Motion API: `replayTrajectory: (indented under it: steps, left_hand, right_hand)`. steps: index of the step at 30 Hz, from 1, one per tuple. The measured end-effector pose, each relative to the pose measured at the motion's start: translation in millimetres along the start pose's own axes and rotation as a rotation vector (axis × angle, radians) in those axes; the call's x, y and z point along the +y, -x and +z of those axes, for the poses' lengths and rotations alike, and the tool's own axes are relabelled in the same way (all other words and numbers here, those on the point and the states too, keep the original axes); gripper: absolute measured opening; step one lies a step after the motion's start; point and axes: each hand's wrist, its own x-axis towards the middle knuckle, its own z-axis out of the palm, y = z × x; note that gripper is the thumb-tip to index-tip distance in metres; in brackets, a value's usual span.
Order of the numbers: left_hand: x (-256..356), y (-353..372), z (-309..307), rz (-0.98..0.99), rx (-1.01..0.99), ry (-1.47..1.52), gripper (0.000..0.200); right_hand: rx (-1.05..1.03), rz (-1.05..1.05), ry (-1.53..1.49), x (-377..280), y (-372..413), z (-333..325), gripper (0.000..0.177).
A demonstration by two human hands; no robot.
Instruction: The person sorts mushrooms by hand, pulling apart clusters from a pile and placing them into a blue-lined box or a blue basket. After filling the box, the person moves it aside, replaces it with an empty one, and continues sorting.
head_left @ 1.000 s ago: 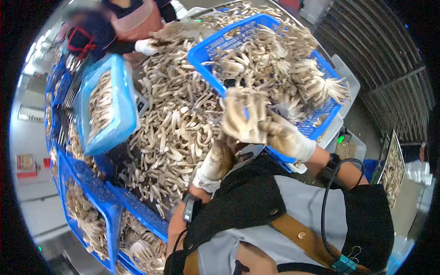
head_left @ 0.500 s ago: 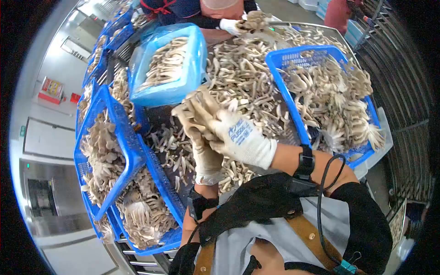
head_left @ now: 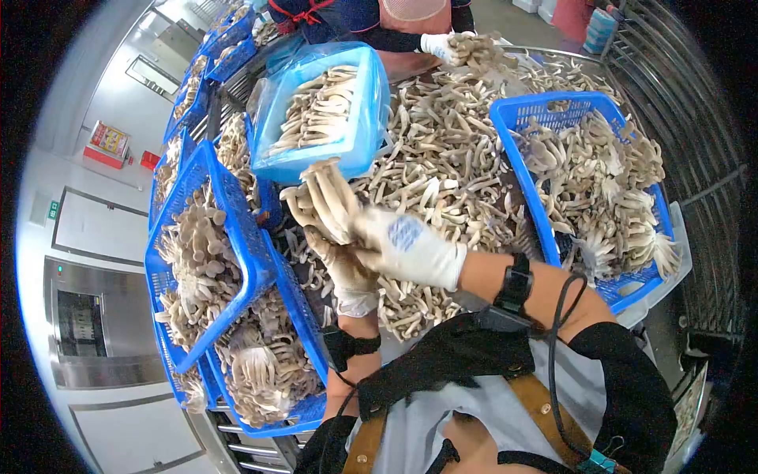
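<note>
A small bunch of long-stemmed mushrooms (head_left: 328,201) stands in my gloved hands, caps toward the light-blue tub. My left hand (head_left: 345,272) is closed around it from below and the left, its fingers partly hidden. On the right side, my right hand (head_left: 407,246) grips the lower stems, its thumb and fingers pressed together. Both gloves are white, the left one stained. Just beyond the bunch is the light-blue plastic-lined tub (head_left: 369,118), holding a row of mushrooms laid side by side. Loose mushrooms (head_left: 442,189) cover the table under and beyond my hands.
To the right stands a blue basket (head_left: 517,178) heaped with mushroom clusters. More blue baskets of mushrooms, including a tilted basket (head_left: 251,261), line the left side. Across the table, another person's gloved hand (head_left: 438,46) holds mushrooms. Metal racks (head_left: 671,118) stand at far right.
The view has swung slightly left, so the baskets and tub appear farther right. My right hand has shifted lower on the bunch, leaving more of the stems and caps showing.
</note>
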Motion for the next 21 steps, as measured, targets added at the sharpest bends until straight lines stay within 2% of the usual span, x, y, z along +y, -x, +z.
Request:
replayTrajectory:
  steps: [2, 4, 5, 8, 9, 12, 13, 16, 17, 20, 21]
  left_hand:
    - [6, 0, -8, -0.161, 0.009, 0.069, 0.078]
    - [9, 1, 1, -0.148, 0.0, 0.089, 0.077]
    - [10, 3, 5, -0.149, -0.004, 0.097, 0.077]
    - [2, 3, 2, -0.187, -0.013, 0.137, 0.079]
    - [9, 7, 34, -0.042, 0.113, -0.062, 0.08]
    - [10, 2, 10, -0.157, 0.161, -0.131, 0.082]
    - [12, 1, 6, -0.189, 0.139, -0.044, 0.08]
    - [7, 5, -8, -0.274, 0.019, 0.068, 0.078]
    - [9, 8, -6, -0.328, 0.07, 0.131, 0.077]
    - [9, 8, 12, -0.105, 0.079, -0.09, 0.077]
    - [13, 11, 16, -0.171, 0.145, -0.023, 0.075]
  right_hand:
    - [-0.018, -0.015, 0.097, 10, 9, 5, 0.033]
    - [0.022, -0.006, 0.14, 5, 2, -16, 0.031]
    - [0.183, -0.157, 0.072, -1, -8, -21, 0.031]
    - [0.062, -0.061, 0.362, -13, -19, -9, 0.032]
    - [0.029, 0.061, 0.424, -10, -20, 3, 0.033]
    - [-0.099, 0.133, 0.333, -7, 1, 5, 0.032]
    - [-0.125, 0.126, 0.359, -8, 1, 0, 0.028]
    - [0.316, -0.279, 0.233, -21, -23, -7, 0.023]
    - [0.29, -0.288, 0.292, -17, -27, -3, 0.024]
    - [-0.057, -0.052, 0.473, -18, -14, 1, 0.026]
    - [-0.076, -0.025, 0.458, -17, -10, 3, 0.03]
